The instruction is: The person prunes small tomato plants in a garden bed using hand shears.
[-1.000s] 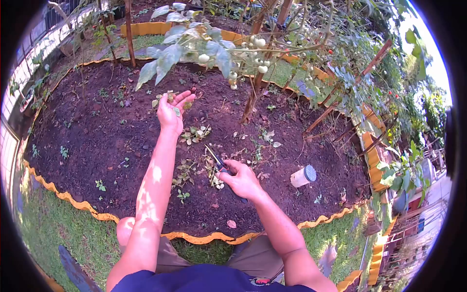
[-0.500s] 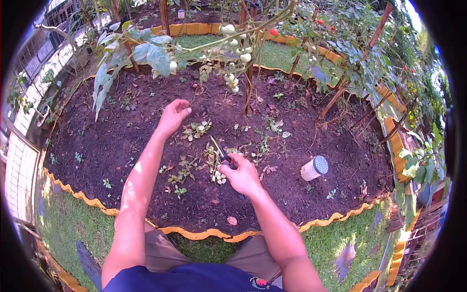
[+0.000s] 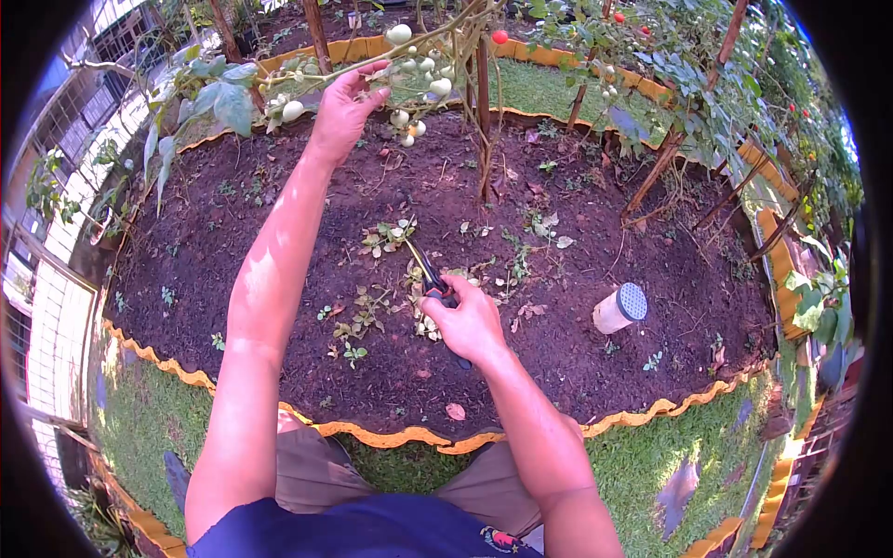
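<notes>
My left hand (image 3: 342,116) is raised to a tomato branch (image 3: 409,46) at the top of the head view. Its thumb and fingers are apart, just below the stem and beside green tomatoes (image 3: 440,87); whether they touch the plant is hard to see. My right hand (image 3: 472,321) grips a pair of pruning shears (image 3: 428,272), blades pointing up and left over the soil. Cut, wilting leaves (image 3: 386,237) lie on the ground near the blade tips. Large drooping leaves (image 3: 223,102) hang left of my left hand.
A pale cylinder with a perforated grey cap (image 3: 620,309) stands tilted in the soil at right. Wooden stakes (image 3: 484,112) hold up the plants. Wavy yellow edging (image 3: 381,434) borders the bed, with grass (image 3: 633,465) outside. Red tomatoes (image 3: 500,37) show farther back.
My left hand has moved up from above the soil to the tomato branch. The right hand keeps the shears in nearly the same place. The view has shifted slightly.
</notes>
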{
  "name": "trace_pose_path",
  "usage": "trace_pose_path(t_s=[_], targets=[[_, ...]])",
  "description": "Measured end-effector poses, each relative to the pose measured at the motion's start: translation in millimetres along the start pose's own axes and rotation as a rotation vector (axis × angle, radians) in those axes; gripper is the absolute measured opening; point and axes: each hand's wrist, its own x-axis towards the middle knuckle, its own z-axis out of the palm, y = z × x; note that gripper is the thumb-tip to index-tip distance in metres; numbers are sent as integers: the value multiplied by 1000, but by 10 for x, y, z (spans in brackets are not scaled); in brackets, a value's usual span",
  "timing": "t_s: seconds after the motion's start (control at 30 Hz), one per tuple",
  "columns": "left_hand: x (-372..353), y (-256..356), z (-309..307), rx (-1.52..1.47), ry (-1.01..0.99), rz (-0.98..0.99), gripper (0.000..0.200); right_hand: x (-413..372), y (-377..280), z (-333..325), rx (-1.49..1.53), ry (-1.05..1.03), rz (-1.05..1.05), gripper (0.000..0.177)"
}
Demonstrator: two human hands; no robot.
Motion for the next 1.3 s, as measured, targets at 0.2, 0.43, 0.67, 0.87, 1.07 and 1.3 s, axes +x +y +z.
trace_pose_path(t_s=[0.2, 0.43, 0.67, 0.87, 1.07, 1.3], targets=[[-85, 23, 8, 141, -104, -22, 27, -7, -71, -95, 35, -10, 20, 66], [-291, 106, 180, 200, -136, -4, 24, 10, -423, -406, 42, 344, -205, 62], [-371, 235, 258, 155, -138, -43, 17, 267, -615, -610, -176, 564, -326, 58], [-385, 197, 229, 136, -124, -32, 21, 355, -726, -612, -292, 636, -463, 58], [-408, 178, 224, 177, -125, -20, 20, 400, -753, -587, -329, 645, -479, 49], [-407, 182, 225, 179, -134, 14, 17, 458, -741, -568, -332, 636, -473, 44]])
